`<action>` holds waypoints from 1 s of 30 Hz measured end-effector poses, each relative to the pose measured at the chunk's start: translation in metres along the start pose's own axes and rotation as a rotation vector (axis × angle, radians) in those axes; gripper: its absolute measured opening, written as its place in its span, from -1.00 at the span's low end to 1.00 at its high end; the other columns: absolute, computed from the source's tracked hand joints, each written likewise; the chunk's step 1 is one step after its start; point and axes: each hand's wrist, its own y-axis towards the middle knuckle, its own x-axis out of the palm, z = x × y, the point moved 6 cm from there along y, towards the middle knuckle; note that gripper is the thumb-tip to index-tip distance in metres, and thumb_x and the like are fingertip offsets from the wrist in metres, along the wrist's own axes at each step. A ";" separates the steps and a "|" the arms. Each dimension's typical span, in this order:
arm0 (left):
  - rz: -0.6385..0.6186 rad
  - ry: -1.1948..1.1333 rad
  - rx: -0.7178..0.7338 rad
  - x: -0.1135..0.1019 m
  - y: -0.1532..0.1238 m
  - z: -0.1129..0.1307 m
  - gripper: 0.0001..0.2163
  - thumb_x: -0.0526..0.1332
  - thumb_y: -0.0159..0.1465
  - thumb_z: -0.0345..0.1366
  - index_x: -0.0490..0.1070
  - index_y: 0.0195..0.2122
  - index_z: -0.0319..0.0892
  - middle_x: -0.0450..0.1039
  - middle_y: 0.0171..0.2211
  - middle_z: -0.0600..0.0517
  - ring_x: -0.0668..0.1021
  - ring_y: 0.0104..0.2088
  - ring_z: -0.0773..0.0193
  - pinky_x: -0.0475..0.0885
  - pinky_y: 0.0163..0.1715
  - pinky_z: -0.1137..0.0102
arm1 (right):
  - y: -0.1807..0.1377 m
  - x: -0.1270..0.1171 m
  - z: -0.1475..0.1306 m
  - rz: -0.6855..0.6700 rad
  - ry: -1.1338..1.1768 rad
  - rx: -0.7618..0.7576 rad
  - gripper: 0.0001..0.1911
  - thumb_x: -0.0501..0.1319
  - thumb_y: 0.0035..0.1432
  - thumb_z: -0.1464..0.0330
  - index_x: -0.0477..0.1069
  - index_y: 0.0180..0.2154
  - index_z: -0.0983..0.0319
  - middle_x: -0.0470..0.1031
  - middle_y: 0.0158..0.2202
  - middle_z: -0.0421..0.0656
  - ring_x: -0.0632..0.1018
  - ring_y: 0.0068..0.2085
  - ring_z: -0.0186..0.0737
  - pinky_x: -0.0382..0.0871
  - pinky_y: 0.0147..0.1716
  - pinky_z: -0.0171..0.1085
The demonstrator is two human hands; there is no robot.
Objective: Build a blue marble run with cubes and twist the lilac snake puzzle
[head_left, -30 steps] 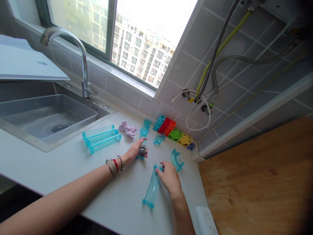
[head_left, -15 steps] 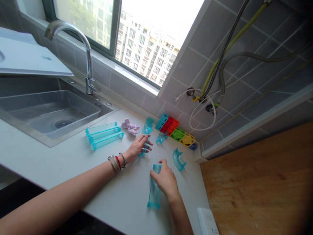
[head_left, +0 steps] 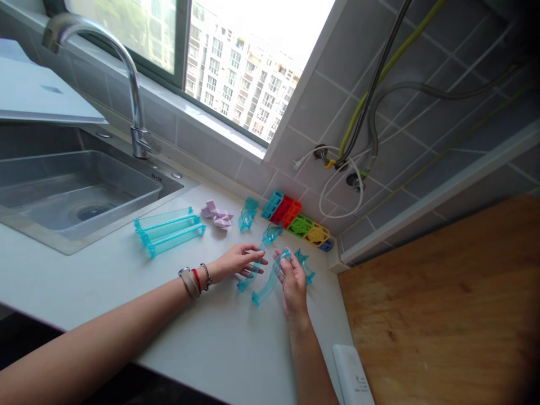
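Note:
My left hand [head_left: 241, 261] has its thumb and fingers around a clear blue track piece [head_left: 247, 282], whose lower end sticks out below them. In my right hand [head_left: 293, 281], thumb and fingers pinch the upper end of a curved clear blue track piece [head_left: 266, 292], which slants down to the left. The two pieces lie side by side, a small gap apart. Behind my right hand another curved blue piece [head_left: 306, 268] is partly hidden. Beyond my fingers are a small blue piece [head_left: 272, 232] and a curved blue piece [head_left: 247, 215].
Long straight blue pieces [head_left: 171, 233] lie left, beside a pale purple folded shape [head_left: 217, 215]. Coloured blocks [head_left: 288, 211] line the wall. A sink [head_left: 76, 236] with a faucet [head_left: 134, 101] is left, a wooden board [head_left: 439, 304] right, a white power strip [head_left: 352, 374] near me.
My right hand has picked up the blue track piece from the counter and brought it up beside my left hand. The left hand's fingers have closed in somewhat. The view has shifted slightly.

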 end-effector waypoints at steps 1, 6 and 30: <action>-0.015 0.006 -0.013 0.004 -0.001 -0.001 -0.50 0.34 0.18 0.15 0.38 -0.09 -0.15 0.59 0.00 -0.20 0.68 -0.08 0.02 0.35 -0.43 0.48 | 0.000 0.001 0.000 -0.004 0.008 -0.012 -0.36 0.33 0.15 0.15 0.34 0.22 0.21 0.50 0.18 0.05 0.52 0.18 -0.01 0.40 0.14 -0.06; -0.074 0.038 -0.026 0.015 -0.003 -0.009 -0.48 0.37 0.14 0.15 0.42 -0.07 -0.15 0.62 -0.09 -0.15 0.68 -0.30 0.16 0.43 -0.46 0.45 | -0.002 0.007 0.006 -0.048 0.044 0.028 -0.29 0.37 0.14 0.17 0.27 0.27 0.18 0.53 0.13 0.00 0.57 0.11 -0.02 0.46 0.09 -0.06; -0.200 -0.183 -0.044 0.016 -0.001 -0.015 -0.45 0.48 0.11 -0.06 0.49 0.11 -0.09 0.55 0.08 -0.16 0.65 -0.13 0.16 0.56 -0.33 0.43 | 0.000 0.008 0.021 -0.035 0.294 0.152 -0.55 0.40 0.12 0.13 0.45 -0.01 0.18 0.58 0.06 -0.05 0.54 0.14 -0.13 0.41 0.13 -0.13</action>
